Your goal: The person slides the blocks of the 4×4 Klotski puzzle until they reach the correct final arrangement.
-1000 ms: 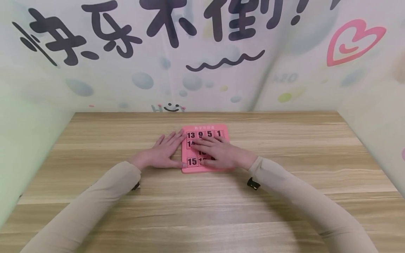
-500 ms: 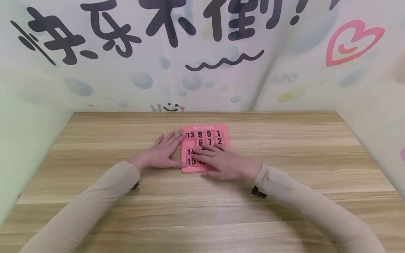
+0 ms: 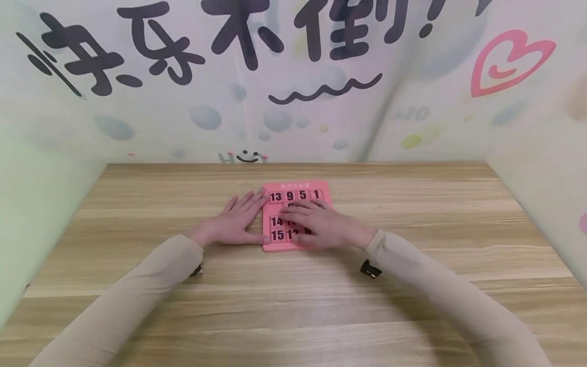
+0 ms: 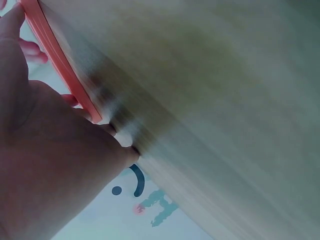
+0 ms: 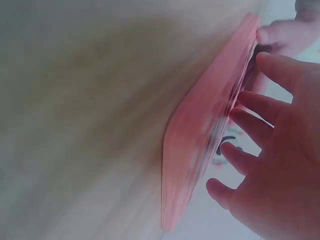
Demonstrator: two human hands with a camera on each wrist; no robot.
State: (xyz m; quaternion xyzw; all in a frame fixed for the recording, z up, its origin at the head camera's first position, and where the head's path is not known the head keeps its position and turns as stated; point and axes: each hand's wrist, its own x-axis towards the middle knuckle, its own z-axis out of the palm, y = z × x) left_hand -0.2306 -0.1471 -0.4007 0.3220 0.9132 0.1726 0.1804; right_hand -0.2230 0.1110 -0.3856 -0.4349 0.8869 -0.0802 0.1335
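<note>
A pink sliding number puzzle (image 3: 267, 208) lies flat on the wooden table (image 3: 275, 306). In its left column a bare slot (image 3: 276, 209) shows between the 13 tile (image 3: 275, 197) and the 14 tile (image 3: 276, 221); the 15 tile (image 3: 277, 235) sits at the bottom. My left hand (image 3: 234, 223) rests with spread fingers along the puzzle's left edge, thumb at the near corner. Over the right half is my right hand (image 3: 323, 225), fingers extended across the middle rows, hiding several tiles. The right wrist view has its fingertips (image 5: 239, 112) right at the tile face of the puzzle (image 5: 185, 135).
A patterned wall (image 3: 321, 112) with large dark writing and a pink heart (image 3: 511, 63) stands behind the table's far edge. Side walls flank the table. Each wrist carries a small black device, one (image 3: 370, 269) under the right sleeve.
The 14 tile has slid one slot toward me, so the bare slot now lies above it. My right hand drew nearer, then moved forward again over the tiles. The left hand stays put.
</note>
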